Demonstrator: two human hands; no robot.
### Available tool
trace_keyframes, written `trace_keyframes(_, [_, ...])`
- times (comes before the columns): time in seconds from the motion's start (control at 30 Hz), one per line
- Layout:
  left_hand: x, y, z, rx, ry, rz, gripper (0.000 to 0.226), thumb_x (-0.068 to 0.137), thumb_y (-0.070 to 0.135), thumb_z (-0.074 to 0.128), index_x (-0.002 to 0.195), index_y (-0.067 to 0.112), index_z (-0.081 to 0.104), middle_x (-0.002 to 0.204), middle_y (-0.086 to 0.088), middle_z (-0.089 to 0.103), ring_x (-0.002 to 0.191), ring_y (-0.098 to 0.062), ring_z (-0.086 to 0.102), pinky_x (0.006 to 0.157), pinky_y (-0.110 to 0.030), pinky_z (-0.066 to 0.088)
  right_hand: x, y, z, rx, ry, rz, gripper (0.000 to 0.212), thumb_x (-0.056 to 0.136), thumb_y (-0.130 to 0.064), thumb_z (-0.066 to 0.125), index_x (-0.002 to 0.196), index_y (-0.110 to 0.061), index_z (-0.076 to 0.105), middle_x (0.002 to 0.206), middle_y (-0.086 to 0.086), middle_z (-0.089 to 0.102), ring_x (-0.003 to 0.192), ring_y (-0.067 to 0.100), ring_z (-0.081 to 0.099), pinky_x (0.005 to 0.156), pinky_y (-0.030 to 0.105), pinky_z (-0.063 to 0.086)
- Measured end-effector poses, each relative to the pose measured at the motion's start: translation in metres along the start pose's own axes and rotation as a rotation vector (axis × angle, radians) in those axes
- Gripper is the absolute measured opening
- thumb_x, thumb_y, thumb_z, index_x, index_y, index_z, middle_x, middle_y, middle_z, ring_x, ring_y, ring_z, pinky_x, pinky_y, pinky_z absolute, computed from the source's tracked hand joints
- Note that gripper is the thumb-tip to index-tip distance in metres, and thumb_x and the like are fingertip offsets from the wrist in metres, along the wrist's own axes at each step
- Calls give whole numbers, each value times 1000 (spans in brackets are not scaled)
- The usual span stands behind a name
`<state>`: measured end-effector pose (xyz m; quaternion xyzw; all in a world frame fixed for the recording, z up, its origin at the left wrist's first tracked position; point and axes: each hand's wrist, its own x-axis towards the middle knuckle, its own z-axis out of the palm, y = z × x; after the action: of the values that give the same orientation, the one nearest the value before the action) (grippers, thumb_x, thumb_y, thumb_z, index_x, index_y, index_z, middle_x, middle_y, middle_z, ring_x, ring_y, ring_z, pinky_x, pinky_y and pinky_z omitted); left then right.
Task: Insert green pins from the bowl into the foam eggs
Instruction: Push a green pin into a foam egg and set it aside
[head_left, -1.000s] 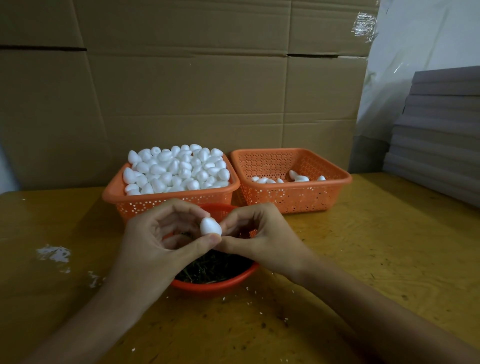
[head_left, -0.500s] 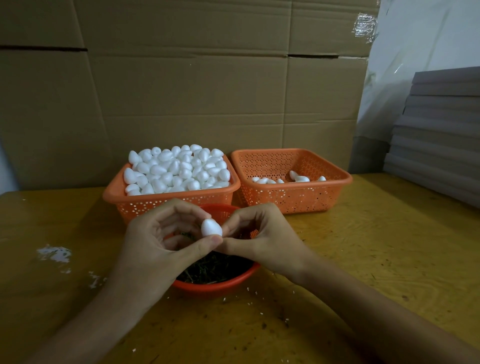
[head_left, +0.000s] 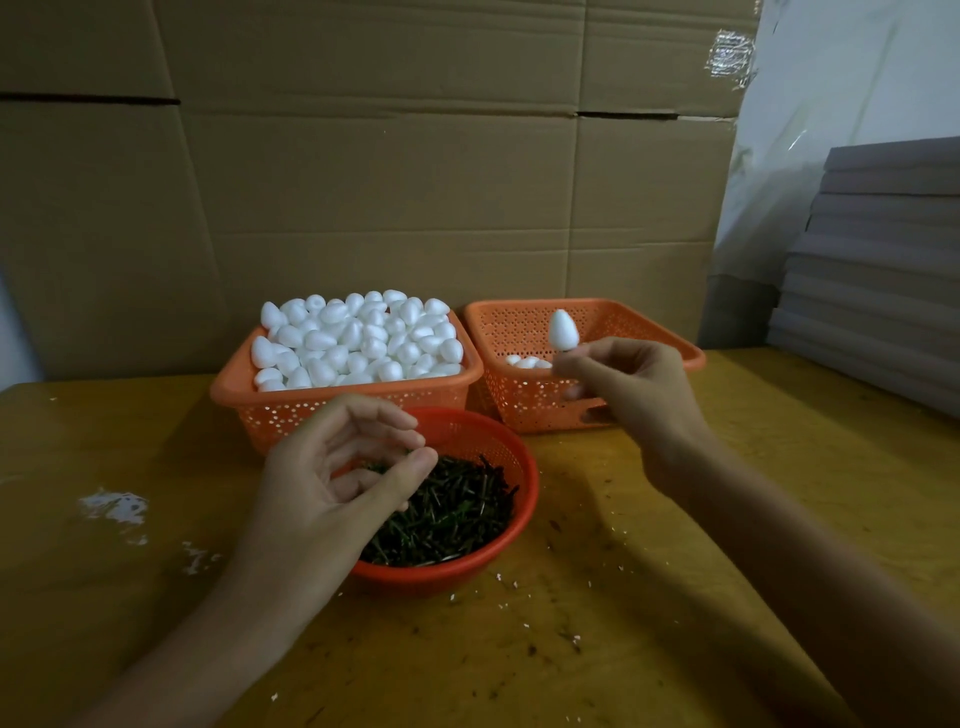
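Pinching the egg (head_left: 563, 330) at its base, the right hand (head_left: 639, 395) holds it behind the bowl (head_left: 519, 467), rightward; foam is light and dents easily (grip gently). The left hand (head_left: 332, 478) curls over the pins (head_left: 457, 514); whether it holds any is unclear.

Cardboard sheets (head_left: 363, 182) are standing upright along the far edge of the yellow wooden surface (head_left: 779, 519), a patch of clear tape (head_left: 730, 54) shining at their top right. A stack of grey boards (head_left: 878, 291) is lying at the right; white flecks (head_left: 114, 506) are littering the surface's left part.
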<state>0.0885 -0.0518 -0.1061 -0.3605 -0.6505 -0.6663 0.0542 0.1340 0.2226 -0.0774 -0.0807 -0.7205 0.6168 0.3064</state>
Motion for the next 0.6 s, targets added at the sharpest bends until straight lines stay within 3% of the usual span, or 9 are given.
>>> trace_keyframes(0.17, [-1, 0, 0, 28, -24, 5, 14, 81, 28, 78, 94, 32, 72, 98, -2, 76, 88, -17, 73, 74, -32, 64, 14, 12, -25, -134, 195, 83, 14, 86, -18, 83, 91, -7, 77, 87, 7, 78, 75, 18, 76, 57, 27, 61])
trace_keyframes(0.33, [0, -2, 0, 49, -32, 16, 14, 85, 27, 81, 94, 33, 72, 98, -1, 76, 90, -18, 73, 72, -34, 64, 20, 19, -33, -212, 245, 104, 12, 85, -22, 84, 89, -13, 77, 84, 4, 78, 69, 17, 75, 52, 27, 58])
trace_keyframes(0.47, [-1, -4, 0, 62, -40, 22, 14, 83, 30, 79, 94, 34, 72, 99, -1, 76, 93, -18, 73, 72, -37, 64, 24, 22, -29, -259, 302, 93, 13, 85, -28, 84, 87, -18, 77, 84, 1, 77, 74, 22, 76, 65, 38, 65])
trace_keyframes(0.6, [-1, -3, 0, 71, -38, 21, 15, 81, 34, 81, 94, 33, 72, 99, -1, 75, 92, -17, 73, 71, -38, 64, 22, 21, -27, -263, 336, 87, 12, 85, -35, 83, 89, -25, 78, 88, -3, 77, 72, 20, 75, 65, 36, 64])
